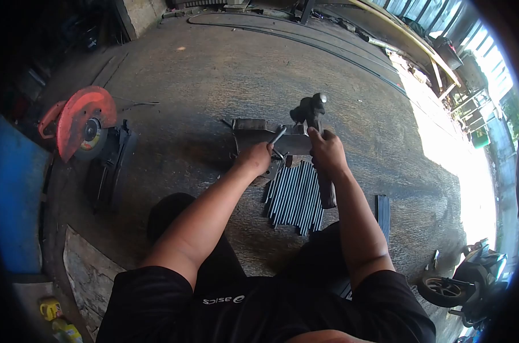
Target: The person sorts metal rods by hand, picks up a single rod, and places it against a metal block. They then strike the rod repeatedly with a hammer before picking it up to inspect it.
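Note:
My right hand (329, 152) is wrapped round the handle of a hammer (327, 191). The hammer's dark head is raised, with a shiny striking face at its top. My left hand (256, 158) grips a short metal rod (278, 135), which slants up and to the right over a steel beam section (251, 137). The beam lies on the floor beneath both hands, its flanges facing me and away. Just on my side of it, many thin metal rods (294, 200) lie side by side in a pile, partly overlapped by the hammer handle.
A cut-off saw with a red guard (90, 117) stands on the left. More rods (383, 211) lie by my right forearm. Long bars (328, 51) stretch across the far floor (214, 68). A motorcycle (471, 283) is at the lower right, a blue panel (13, 200) at far left.

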The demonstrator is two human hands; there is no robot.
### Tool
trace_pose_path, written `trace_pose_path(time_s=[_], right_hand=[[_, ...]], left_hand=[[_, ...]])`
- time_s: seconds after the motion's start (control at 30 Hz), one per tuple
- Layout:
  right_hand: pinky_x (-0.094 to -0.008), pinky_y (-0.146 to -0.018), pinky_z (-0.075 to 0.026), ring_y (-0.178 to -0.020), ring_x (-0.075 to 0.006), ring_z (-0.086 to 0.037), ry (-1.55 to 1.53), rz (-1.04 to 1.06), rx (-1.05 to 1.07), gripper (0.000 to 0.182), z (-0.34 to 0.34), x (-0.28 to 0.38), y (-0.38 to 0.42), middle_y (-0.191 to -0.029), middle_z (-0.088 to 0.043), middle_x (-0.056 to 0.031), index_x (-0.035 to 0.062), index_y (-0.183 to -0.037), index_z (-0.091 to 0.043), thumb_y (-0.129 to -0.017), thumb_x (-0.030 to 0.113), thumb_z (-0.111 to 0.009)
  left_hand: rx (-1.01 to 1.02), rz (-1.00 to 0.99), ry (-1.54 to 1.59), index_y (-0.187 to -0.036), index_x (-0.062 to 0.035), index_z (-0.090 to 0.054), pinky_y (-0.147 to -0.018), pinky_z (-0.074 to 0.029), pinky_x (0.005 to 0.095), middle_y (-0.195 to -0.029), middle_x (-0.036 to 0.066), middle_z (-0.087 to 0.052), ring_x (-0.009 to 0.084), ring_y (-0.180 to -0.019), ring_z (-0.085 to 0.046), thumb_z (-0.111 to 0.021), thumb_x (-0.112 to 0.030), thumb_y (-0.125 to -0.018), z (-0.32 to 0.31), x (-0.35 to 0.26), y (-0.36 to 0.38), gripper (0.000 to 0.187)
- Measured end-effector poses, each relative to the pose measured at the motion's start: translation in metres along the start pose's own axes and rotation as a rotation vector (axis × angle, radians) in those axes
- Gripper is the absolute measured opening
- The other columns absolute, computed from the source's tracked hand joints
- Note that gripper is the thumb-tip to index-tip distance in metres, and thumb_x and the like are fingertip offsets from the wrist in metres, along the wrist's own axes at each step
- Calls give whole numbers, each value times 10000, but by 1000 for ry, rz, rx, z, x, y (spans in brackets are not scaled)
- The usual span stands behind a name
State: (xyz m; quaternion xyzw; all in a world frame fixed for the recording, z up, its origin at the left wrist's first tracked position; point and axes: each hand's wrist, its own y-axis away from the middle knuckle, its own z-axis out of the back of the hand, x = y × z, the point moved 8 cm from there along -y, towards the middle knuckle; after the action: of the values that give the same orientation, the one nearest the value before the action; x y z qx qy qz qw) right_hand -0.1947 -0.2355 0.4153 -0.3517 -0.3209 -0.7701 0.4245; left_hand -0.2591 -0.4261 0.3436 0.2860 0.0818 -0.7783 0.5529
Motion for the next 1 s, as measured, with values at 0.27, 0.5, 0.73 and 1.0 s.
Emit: trace_pose_path(time_s=[0.27,0.5,0.73,1.0], right_hand=[[-271,-495,-451,-539,-111,-562,-372,506,-306,355,55,85,54,-614,-550,-38,21,-924,-505,-947,372,-550],[-404,-701,-504,-725,-334,-658,312,179,-21,521,-29,2,-1,-757,-641,-215,-58,-1010,-576,-892,448,-549],[-371,-575,-488,-596,-254,-630,47,249,-118,472,14,30,13,-656,-617,-146,-43,-903,-592,-893,429,-580],[-473,-721,-492,-799,-442,-639,29,369,-293,448,32,41,17,-802,-636,-280,-46,-945,-548,-893,398,-580]], left_hand=[[-38,-16,33,-932,-6,-635,-795,-478,512,-928,251,-647,436,-897,-613,-387,-339,-982,-6,-1,-4,418],[-42,-41,-71,-988,14,-650,-822,-490,482,-939,234,-667,398,-910,-636,-419,-361,-970,-6,-4,-16,441],[-159,-45,70,-919,-17,-651,-794,-471,493,-908,247,-648,425,-883,-618,-457,-355,-960,-15,8,-19,393],[-145,-12,48,-867,-17,-627,-763,-480,483,-897,224,-648,413,-889,-615,-551,-322,-914,2,-7,-3,318]])
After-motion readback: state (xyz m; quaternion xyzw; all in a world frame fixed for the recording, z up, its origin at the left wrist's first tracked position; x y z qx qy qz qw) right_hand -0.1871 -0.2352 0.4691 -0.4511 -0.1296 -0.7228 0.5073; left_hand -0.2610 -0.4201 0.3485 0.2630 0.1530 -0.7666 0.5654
